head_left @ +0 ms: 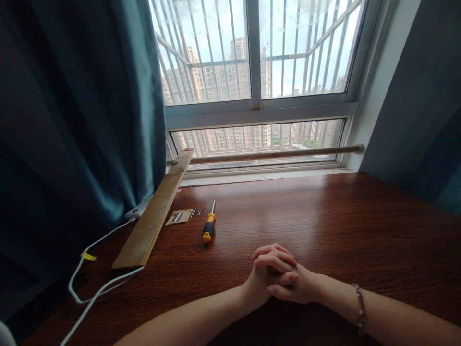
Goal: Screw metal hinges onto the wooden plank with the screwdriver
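Observation:
My left hand [260, 282] and my right hand [301, 284] are clasped, fingers interlaced, at the near edge of a dark reddish-brown table [324, 226]. Both are closed around each other, and no tool shows in either. A bracelet [359, 307] circles my right wrist. Beyond my hands, to the left, lies a screwdriver [209, 226] with a yellow and black handle, its shaft pointing at the window. Several screws [196, 212] lie left of it, beside a small brown card or packet [179, 217]. Farther left is a long wooden board [154, 216], lying slantwise.
A white cable [77, 278] loops out from a white device [137, 210] partly behind the board. A dark blue curtain [108, 105] hangs along the left. At the back stand a window [255, 105] and a horizontal rail [273, 154]; a wall [406, 105] bounds the right.

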{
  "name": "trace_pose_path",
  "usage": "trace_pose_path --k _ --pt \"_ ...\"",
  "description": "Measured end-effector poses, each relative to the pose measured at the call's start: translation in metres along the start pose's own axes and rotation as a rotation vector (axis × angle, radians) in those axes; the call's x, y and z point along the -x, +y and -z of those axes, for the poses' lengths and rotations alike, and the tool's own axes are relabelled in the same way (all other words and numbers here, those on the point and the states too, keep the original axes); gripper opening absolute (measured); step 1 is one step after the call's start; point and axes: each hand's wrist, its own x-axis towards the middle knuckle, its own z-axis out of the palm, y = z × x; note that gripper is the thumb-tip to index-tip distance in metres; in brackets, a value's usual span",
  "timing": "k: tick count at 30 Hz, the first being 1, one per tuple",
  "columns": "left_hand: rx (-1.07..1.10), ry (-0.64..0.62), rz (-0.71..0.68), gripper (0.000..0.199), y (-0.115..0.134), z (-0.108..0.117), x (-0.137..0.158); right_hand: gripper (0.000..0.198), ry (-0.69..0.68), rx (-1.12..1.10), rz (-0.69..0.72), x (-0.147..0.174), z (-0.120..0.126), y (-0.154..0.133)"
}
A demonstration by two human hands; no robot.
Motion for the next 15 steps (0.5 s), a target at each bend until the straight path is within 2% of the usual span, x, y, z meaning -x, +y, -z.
trace_pose_path --k 15 --pt "-0.003 -0.003 0.003 0.030 -0.0029 0.0001 0.0007 0.050 0.005 -0.033 -0.007 0.0001 0.0001 -0.0002"
